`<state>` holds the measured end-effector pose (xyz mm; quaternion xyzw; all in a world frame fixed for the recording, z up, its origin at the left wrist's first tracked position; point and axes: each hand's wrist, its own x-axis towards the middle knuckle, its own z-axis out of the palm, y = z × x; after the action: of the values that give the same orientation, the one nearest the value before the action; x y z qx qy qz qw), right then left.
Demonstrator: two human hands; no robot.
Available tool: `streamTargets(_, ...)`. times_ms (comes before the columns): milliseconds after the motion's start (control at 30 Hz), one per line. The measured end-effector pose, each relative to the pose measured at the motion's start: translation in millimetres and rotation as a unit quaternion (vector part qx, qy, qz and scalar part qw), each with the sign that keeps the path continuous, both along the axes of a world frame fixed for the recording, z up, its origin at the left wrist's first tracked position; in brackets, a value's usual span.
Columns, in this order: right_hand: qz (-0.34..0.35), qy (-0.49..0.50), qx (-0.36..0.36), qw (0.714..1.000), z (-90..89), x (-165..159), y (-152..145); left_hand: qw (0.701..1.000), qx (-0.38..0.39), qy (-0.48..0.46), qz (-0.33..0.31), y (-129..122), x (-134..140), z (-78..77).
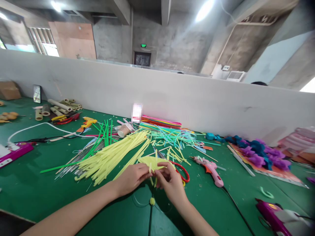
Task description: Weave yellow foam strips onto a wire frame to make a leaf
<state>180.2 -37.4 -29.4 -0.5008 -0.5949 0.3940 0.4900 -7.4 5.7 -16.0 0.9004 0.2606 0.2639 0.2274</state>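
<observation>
Here, at lower centre of the frame, a yellow fuzzy piece (147, 160) is being pinched by both the left hand (136, 175) and the right hand (171, 181); just beside it, red-handled scissors (188, 177) are seen on the tabletop (110, 218).

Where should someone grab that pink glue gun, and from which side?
Probably by the handle of the pink glue gun, coming from the near right: the narrow handle slants that way, while the nozzle points off to the left.
</observation>
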Motion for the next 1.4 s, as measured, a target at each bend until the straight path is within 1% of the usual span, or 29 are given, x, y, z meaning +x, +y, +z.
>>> streamTargets(67,0.014,-0.026,0.02,0.999,1.3,-4.0,-3.1,1.0,0.011,0.01,0.0,0.1,-0.2,-2.0)
streamTargets(200,0.03,-0.119,0.072,0.99,10.3,-5.4,-9.4,0.999,0.028,0.006,-0.02,1.3,-0.6,-2.0)
streamTargets(333,0.027,-0.15,0.097,0.984,15.7,-3.4,-12.5,1.0,0.017,-0.003,-0.017,3.2,-2.4,-1.4)
streamTargets(433,0.028,-0.176,0.113,0.978,16.0,-4.5,-13.1,1.0,-0.003,-0.015,-0.023,3.2,-3.0,-2.3)
streamTargets(533,0.01,-0.186,0.113,0.976,15.0,-6.8,-11.6,0.999,-0.016,-0.03,-0.037,0.5,-0.7,-2.1)
streamTargets(767,0.001,-0.179,0.126,0.976,14.1,-6.0,-9.9,0.998,-0.049,-0.032,-0.026,-6.0,6.5,-1.3)
streamTargets(867,-0.001,-0.163,0.129,0.978,13.4,-6.6,-11.6,0.998,-0.044,-0.044,0.031,-5.1,5.6,-1.4)
streamTargets(933,-0.003,-0.15,0.116,0.982,11.9,-7.8,-12.2,0.995,-0.05,-0.065,0.051,-5.2,4.7,-0.1)
streamTargets(1067,-0.004,-0.105,0.073,0.992,8.3,-9.4,-10.9,0.989,-0.08,-0.121,0.022,-8.5,5.1,4.7)
streamTargets(1133,-0.006,-0.089,0.062,0.994,7.3,-9.4,-9.8,0.986,-0.094,-0.138,0.011,-10.2,6.0,6.9)
streamTargets(1233,-0.003,-0.082,0.062,0.995,6.7,-8.9,-8.8,0.981,-0.112,-0.157,0.01,-11.5,6.6,9.7)
streamTargets(1400,-0.001,-0.075,0.054,0.996,6.1,-7.9,-8.6,0.974,-0.146,-0.168,0.029,-13.3,7.8,12.7)
